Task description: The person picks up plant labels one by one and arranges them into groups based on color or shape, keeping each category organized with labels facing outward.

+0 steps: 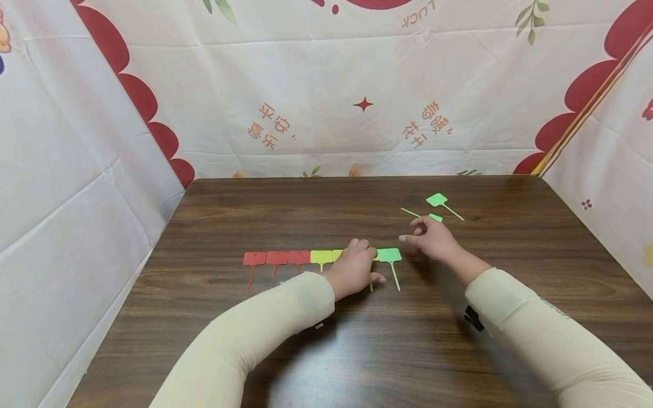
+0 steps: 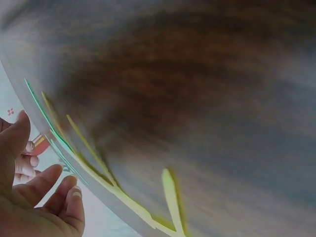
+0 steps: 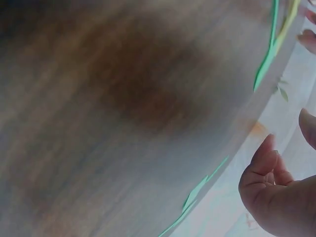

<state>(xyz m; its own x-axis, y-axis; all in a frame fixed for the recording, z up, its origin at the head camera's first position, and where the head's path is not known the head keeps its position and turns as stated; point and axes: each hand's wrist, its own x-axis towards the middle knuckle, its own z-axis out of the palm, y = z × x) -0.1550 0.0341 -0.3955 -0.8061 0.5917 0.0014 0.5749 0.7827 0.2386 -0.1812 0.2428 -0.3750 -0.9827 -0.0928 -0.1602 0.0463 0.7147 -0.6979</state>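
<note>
A row of flat plant labels with thin stems crosses the table: three red labels point(image 1: 277, 258), then yellow labels point(image 1: 321, 256), then one green label point(image 1: 390, 254) at the right end. My left hand point(image 1: 354, 269) lies over the yellow ones and hides part of them, its fingers loosely bent at their top edge, thumb apart. To the right of the row, my right hand point(image 1: 433, 241) hovers with thumb and fingers apart and nothing between them. Just beyond its knuckles lies a loose green label point(image 1: 435, 217), partly hidden; another green label point(image 1: 437, 199) rests farther back.
The dark wooden table point(image 1: 204, 340) ends at a printed white cloth point(image 1: 326, 113) behind it, and similar cloth hangs at both sides. A small black object point(image 1: 473, 318) shows under the right sleeve's cuff.
</note>
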